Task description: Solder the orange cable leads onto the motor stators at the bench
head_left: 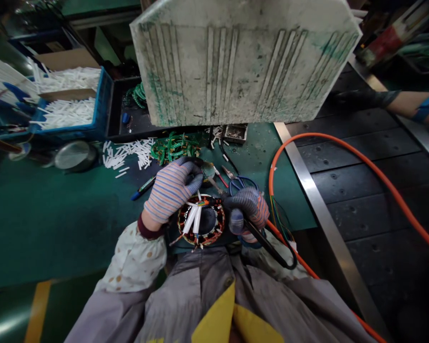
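A round motor stator (202, 221) with copper windings and white sleeved leads lies at the near edge of the green bench. My left hand (172, 189), in a striped glove, curls over its far left rim and grips it. My right hand (247, 209), also gloved, is closed round the handles of black scissors (271, 247), and a thin tool tip reaches from it to the leads at the stator's top. Blue-handled scissors (243, 183) lie just beyond my right hand.
Loose white sleeves (128, 155) and green parts (173, 148) lie behind the stator. A blue bin (99, 112) holds more sleeves. A large stained white board (243, 62) overhangs the bench. An orange cable (361, 159) loops at right, where another person's arm (409, 104) reaches in.
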A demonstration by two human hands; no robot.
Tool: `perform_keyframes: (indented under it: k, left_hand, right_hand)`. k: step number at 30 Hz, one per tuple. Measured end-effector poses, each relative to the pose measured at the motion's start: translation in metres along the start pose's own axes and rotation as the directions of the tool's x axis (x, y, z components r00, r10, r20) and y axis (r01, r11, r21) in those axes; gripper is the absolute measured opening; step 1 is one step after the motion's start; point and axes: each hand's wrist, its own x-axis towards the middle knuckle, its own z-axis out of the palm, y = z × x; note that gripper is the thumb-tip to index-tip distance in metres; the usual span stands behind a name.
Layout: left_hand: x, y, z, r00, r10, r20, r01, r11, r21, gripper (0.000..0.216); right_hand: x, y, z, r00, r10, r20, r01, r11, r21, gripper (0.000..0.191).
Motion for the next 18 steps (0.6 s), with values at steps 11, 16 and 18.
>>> perform_keyframes:
  k: [11,16,18]
  left_hand:
    - [-0.006,-0.007,0.008,0.996,-0.02,-0.085,0.006,0.987,-0.162,0.023]
    - [-0.002,-0.004,0.007,0.997,0.054,-0.061,-0.053,0.999,0.009,0.024]
    - [0.001,-0.005,0.005,0.997,0.075,-0.016,-0.073,0.993,0.092,0.022]
  right_hand:
    - [0.001,0.004,-0.003,0.996,0.039,0.076,-0.039,0.999,0.007,0.017]
    - [-0.005,0.003,-0.004,0.998,0.049,0.027,-0.05,0.999,0.003,0.022]
    - [-0.007,0.005,-0.006,0.997,0.05,0.052,-0.05,0.999,0.0,0.024]
